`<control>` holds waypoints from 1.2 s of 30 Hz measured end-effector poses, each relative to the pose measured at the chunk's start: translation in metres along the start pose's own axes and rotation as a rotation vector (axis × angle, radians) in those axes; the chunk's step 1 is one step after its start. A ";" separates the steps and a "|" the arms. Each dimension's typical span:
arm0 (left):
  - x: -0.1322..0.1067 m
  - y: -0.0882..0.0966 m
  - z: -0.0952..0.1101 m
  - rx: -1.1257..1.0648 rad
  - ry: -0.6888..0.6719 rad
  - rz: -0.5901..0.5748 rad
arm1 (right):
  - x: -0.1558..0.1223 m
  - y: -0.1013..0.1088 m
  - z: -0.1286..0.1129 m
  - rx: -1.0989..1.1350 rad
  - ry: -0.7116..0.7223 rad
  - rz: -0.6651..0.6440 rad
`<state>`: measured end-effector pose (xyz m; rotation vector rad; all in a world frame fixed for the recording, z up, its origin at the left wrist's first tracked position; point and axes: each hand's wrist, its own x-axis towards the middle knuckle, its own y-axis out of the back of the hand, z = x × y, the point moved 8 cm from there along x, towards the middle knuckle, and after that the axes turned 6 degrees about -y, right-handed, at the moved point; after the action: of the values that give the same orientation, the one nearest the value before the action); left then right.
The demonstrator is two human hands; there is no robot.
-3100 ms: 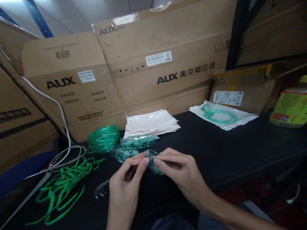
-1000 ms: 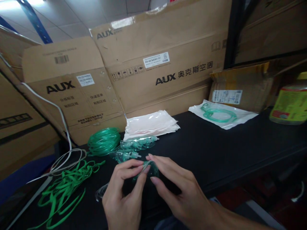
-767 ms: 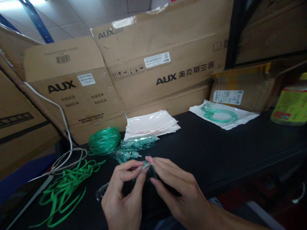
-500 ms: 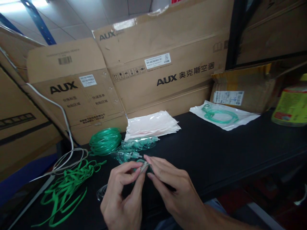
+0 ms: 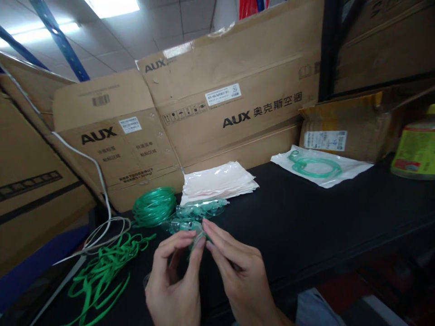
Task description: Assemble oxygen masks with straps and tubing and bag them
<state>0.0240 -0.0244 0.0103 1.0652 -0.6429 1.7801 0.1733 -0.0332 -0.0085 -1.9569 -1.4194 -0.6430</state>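
Both hands meet at the front of the black table. My left hand (image 5: 175, 276) pinches a clear greenish oxygen mask (image 5: 198, 240) between thumb and fingers. From the other side, my right hand (image 5: 238, 267) closes its thumb and fingertips on the same mask, mostly hidden by the fingers. Just beyond the fingertips lie more clear green oxygen masks (image 5: 204, 209), nested in a row on their sides. A coil of green tubing (image 5: 154, 208) sits behind them to the left. Green elastic straps (image 5: 102, 267) lie in a tangle left of my left hand.
White pouches (image 5: 217, 181) are stacked behind the masks. Farther right, another white pouch (image 5: 351, 170) has coiled green tubing (image 5: 317, 167) on it. Large cardboard panels (image 5: 238, 136) stand along the back. A cardboard box (image 5: 356, 122) and a yellow-labelled jar (image 5: 416, 154) are at right; a white cable (image 5: 98, 170) hangs left.
The view has tilted up slightly and shifted, so the scene sits lower and to the right. The hands stay together on the mask, with the fingers slightly repositioned.
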 end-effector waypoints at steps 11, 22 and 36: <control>0.005 0.001 0.000 0.056 -0.035 -0.092 | -0.005 0.003 -0.026 -0.210 0.204 0.079; 0.003 -0.002 0.010 0.036 -0.138 -0.116 | -0.002 0.001 -0.026 -0.147 0.166 0.029; 0.001 -0.010 0.007 0.096 -0.113 -0.222 | 0.001 0.011 -0.021 -0.123 0.101 0.133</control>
<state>0.0358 -0.0250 0.0144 1.2595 -0.4898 1.5793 0.1835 -0.0505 0.0046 -2.0629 -1.2028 -0.7713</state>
